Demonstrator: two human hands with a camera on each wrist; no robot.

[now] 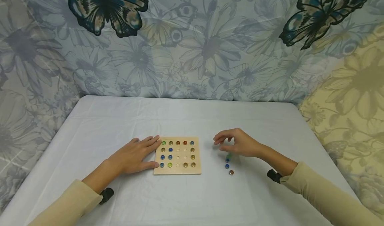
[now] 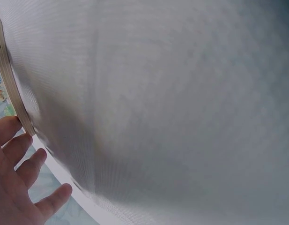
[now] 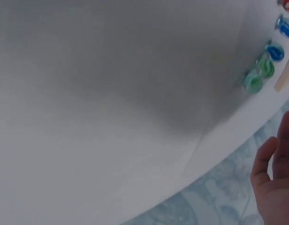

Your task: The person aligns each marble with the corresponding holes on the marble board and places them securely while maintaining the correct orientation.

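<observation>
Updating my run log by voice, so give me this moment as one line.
left hand: touching left side of board | right hand: beside loose marbles | board: partly filled

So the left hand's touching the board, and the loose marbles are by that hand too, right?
Not quite: the loose marbles are by the right hand, as the head view shows. The left hand is touching the board.
</observation>
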